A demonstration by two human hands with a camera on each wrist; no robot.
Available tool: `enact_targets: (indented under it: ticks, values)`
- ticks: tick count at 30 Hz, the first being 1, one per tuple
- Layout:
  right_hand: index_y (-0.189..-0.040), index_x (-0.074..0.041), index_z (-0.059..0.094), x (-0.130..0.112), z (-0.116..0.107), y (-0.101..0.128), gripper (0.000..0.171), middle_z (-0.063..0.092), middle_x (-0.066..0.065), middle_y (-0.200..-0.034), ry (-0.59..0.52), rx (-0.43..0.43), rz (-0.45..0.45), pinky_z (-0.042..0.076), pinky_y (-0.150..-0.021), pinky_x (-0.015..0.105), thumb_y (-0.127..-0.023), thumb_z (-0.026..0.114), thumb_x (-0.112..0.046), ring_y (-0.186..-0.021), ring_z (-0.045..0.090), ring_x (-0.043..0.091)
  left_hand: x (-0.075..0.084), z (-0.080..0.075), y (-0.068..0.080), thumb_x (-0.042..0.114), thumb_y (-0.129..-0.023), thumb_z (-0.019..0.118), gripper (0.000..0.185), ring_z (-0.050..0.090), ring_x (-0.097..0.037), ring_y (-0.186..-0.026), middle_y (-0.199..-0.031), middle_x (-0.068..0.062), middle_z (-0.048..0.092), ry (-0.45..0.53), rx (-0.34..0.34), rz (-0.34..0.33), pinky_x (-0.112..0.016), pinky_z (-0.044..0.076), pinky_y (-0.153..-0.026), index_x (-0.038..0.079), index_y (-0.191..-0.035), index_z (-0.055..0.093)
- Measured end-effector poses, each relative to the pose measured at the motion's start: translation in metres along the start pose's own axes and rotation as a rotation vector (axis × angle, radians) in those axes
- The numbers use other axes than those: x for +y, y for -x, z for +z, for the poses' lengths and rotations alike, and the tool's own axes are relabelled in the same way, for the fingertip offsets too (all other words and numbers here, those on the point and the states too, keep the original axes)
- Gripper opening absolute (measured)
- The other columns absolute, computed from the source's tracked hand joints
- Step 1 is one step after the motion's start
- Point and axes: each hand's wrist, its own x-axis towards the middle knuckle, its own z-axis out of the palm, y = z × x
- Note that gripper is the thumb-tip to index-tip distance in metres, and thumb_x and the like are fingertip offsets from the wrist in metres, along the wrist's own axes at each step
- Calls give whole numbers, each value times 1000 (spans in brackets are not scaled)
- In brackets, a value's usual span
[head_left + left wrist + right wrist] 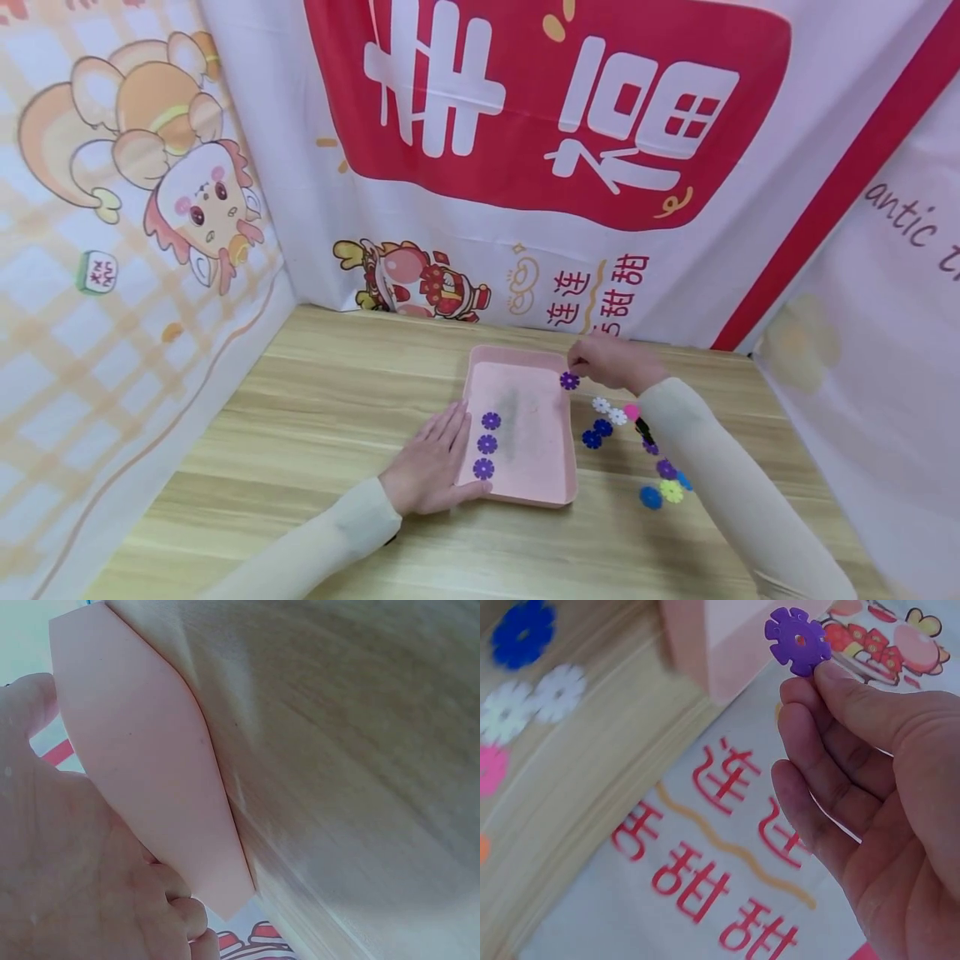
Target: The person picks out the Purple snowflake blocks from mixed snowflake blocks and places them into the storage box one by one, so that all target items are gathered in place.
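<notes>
Between thumb and forefinger my right hand (pixel 611 362) pinches a purple snowflake disc (pixel 798 640), held up near the far right corner of a pink tray (pixel 572 467). My left hand (pixel 431 462) lies with straight, spread fingers along the tray's left rim, its thumb at the near left corner. In the left wrist view, the palm (pixel 67 862) is beside the tray's outer wall (pixel 142 742). Inside the tray, along its left side, three purple snowflake discs (pixel 487 444) form a column.
Right of the tray lie loose snowflake discs: white (pixel 602 405), dark blue (pixel 592 439), pink (pixel 632 412), purple (pixel 666 469), yellow (pixel 671 492) and blue (pixel 651 498). The wooden table (pixel 315 400) meets printed cloth walls (pixel 307 250) at the back and sides.
</notes>
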Motion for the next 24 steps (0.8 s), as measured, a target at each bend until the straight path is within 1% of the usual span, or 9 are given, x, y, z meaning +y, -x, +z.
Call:
enact_targets:
  ticks: [3, 5, 8, 10, 12, 16, 19, 22, 24]
  values:
    - [-68, -15, 62, -9, 5, -15, 38, 55, -4, -64, 7, 3, -18, 44, -54, 22, -106, 63, -11, -54, 47, 9, 1, -1, 1, 75, -100, 43, 106, 17, -41, -164, -176, -26, 14, 4, 1, -1, -53, 22, -134, -7, -165, 22]
    - [-70, -15, 65, -15, 9, -24, 36, 58, -3, -66, 21, 7, -26, 44, -54, 22, -106, 64, -13, -55, 48, 9, 2, -1, 0, 76, -100, 43, 107, 17, -41, -164, -176, -26, 13, 2, -2, -2, -53, 22, -134, -7, -165, 22]
    - [-77, -15, 73, -22, 18, -38, 29, 65, -3, -71, 22, 12, -26, 49, -58, 23, -105, 65, -14, -60, 53, 9, 2, 0, -1, 76, -100, 42, 107, 17, -41, -164, -176, -25, 12, 0, -11, -6, -52, 21, -134, -6, -165, 21]
    - [-82, -15, 75, -26, 24, -47, 25, 68, -4, -74, 8, 10, -6, 52, -61, 24, -105, 65, -15, -63, 56, 10, 2, 1, -2, 77, -100, 42, 107, 17, -41, -164, -176, -25, 12, 1, -13, -7, -52, 22, -134, -6, -165, 21]
    - [-84, -13, 76, -29, 31, -55, 23, 69, -3, -76, -14, 12, -2, 55, -64, 25, -104, 65, -13, -66, 59, 11, 2, 1, -2, 76, -100, 42, 107, 17, -41, -164, -176, -25, 12, 4, -11, -7, -52, 22, -134, -6, -165, 22]
    - [-88, -12, 76, -34, 44, -72, 20, 75, 4, -85, -27, 17, 3, 56, -68, 26, -104, 65, -12, -71, 61, 12, 3, -1, -1, 75, -101, 43, 106, 17, -41, -164, -176, -26, 12, 2, -4, -4, -52, 23, -134, -7, -164, 23]
    - [-92, -12, 77, -38, 54, -81, 17, 77, 6, -92, -41, 12, 33, 58, -71, 26, -104, 66, -13, -76, 64, 12, 3, -1, 0, 74, -101, 44, 106, 18, -42, -164, -175, -27, 14, 3, 7, 8, -53, 23, -134, -8, -163, 24]
    - [-94, -14, 77, -44, 63, -86, 15, 76, 2, -94, -73, 4, 78, 58, -74, 28, -104, 67, -16, -80, 65, 13, 3, 0, 2, 73, -101, 47, 106, 19, -44, -163, -174, -29, 15, 6, 17, 23, -55, 23, -133, -10, -163, 25]
    - [-95, -17, 77, -47, 68, -88, 13, 75, -1, -93, -78, 6, 100, 57, -75, 29, -104, 67, -19, -81, 63, 14, 3, 1, 4, 72, -100, 48, 106, 21, -45, -163, -174, -30, 16, 7, 24, 27, -55, 24, -133, -11, -162, 27]
